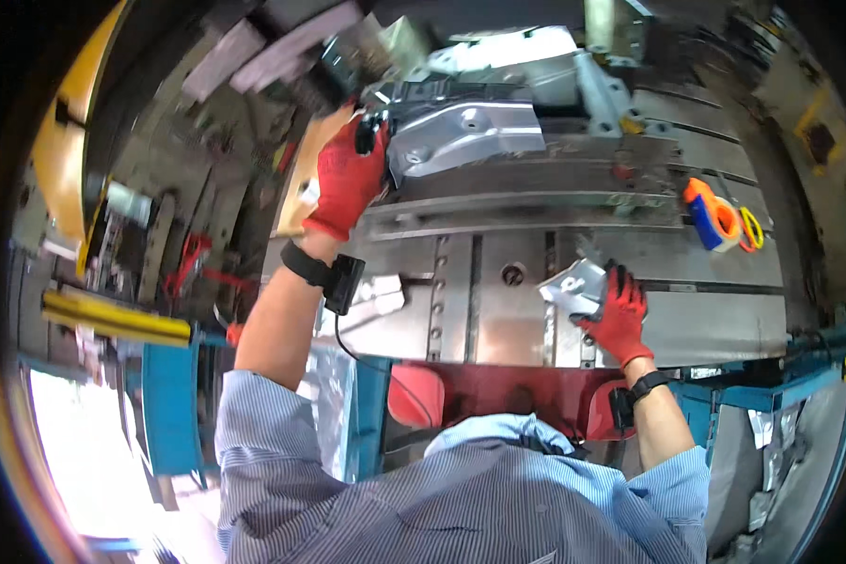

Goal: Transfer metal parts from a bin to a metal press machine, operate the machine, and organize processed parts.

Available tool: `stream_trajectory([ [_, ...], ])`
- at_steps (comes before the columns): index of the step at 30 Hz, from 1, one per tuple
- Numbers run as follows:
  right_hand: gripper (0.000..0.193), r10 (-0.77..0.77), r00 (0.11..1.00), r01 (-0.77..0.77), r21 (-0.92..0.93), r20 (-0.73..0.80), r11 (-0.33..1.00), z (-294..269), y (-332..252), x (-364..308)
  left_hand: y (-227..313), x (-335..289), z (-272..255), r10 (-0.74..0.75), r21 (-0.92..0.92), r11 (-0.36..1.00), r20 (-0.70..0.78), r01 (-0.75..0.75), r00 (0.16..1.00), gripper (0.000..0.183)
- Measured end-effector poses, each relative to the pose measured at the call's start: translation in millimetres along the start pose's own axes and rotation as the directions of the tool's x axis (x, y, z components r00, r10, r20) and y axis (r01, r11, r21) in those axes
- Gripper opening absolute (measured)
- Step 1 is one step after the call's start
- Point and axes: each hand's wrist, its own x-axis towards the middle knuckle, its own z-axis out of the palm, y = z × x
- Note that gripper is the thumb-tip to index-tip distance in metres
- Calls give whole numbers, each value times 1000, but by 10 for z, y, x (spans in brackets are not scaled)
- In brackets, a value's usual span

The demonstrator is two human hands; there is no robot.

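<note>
A person in a blue striped shirt leans over a grey slotted steel table. The left hand, in a red glove, reaches to the table's far left corner and closes its grip on the edge of a large, shiny pressed sheet-metal panel seated there. The right hand, also red-gloved, holds a small bent silvery metal bracket in a closed grip near the table's near edge, right of centre. An orange and blue tape dispenser rests toward the right edge.
</note>
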Motion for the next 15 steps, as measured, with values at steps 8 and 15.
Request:
stream_trajectory([
  [8,121,-81,996,81,0,-39,997,5,-36,-30,-944,-1086,-964,-349,251,932,417,263,839,34],
  [15,123,-82,994,82,-1,-66,997,44,0,-3,-1573,-1556,-949,-487,456,862,629,219,606,43],
])
